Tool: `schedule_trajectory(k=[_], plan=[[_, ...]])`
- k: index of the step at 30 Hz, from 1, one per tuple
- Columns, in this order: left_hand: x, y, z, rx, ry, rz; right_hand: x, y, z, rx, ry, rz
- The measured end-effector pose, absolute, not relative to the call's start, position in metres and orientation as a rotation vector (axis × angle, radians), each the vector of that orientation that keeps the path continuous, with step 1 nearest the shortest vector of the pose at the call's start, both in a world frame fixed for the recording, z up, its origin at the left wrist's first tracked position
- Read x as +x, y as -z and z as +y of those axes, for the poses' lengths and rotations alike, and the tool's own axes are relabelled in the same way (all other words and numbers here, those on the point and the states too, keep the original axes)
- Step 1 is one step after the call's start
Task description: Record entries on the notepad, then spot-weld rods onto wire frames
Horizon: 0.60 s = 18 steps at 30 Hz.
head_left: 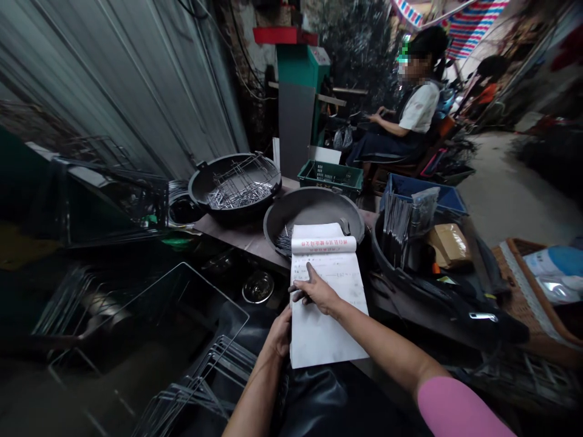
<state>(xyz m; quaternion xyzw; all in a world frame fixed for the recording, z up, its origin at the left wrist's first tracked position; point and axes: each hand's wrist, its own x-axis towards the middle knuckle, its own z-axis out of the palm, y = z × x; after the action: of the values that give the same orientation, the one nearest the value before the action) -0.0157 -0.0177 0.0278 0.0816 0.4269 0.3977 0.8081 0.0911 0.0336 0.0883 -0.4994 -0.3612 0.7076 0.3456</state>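
A paper notepad [328, 331] with red printing on its rolled-back top sheet and faint handwriting below lies in front of me, over my lap. My left hand [279, 335] grips its left edge; the fingers behind the pad are partly hidden. Across the upper part of the page lies my right hand [314, 292], its index finger stretched out on the paper and the other fingers spread toward the left edge. Dark grey covers these fingertips, and no object shows in that hand. Just beyond the pad stands a dark round pan [314, 209] with thin metal pieces in it.
Another pan [234, 203] holds metal wires and a wire rack. Bent wire frames [195, 382] stand at left. To the right are a container of rods [396, 233], a brown package [449, 246] and a wicker basket [523, 279]. A person [414, 103] sits beside a green machine [296, 73].
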Motion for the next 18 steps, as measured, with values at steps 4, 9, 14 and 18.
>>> schedule_trajectory(k=[4,9,14,18], plan=[[-0.016,-0.027,-0.017,0.185,-0.852,0.941,0.095,-0.086,0.033,-1.302,-1.817,-0.924],[-0.016,-0.026,-0.018,0.168,-0.831,0.969,0.102,-0.079,0.033,-1.279,-1.781,-0.911],[-0.016,-0.025,-0.019,0.18,-0.814,0.982,0.109,-0.076,0.031,-1.293,-1.76,-0.905],[-0.016,-0.027,-0.019,0.187,-0.825,0.963,0.115,-0.078,0.029,-1.293,-1.731,-0.914]])
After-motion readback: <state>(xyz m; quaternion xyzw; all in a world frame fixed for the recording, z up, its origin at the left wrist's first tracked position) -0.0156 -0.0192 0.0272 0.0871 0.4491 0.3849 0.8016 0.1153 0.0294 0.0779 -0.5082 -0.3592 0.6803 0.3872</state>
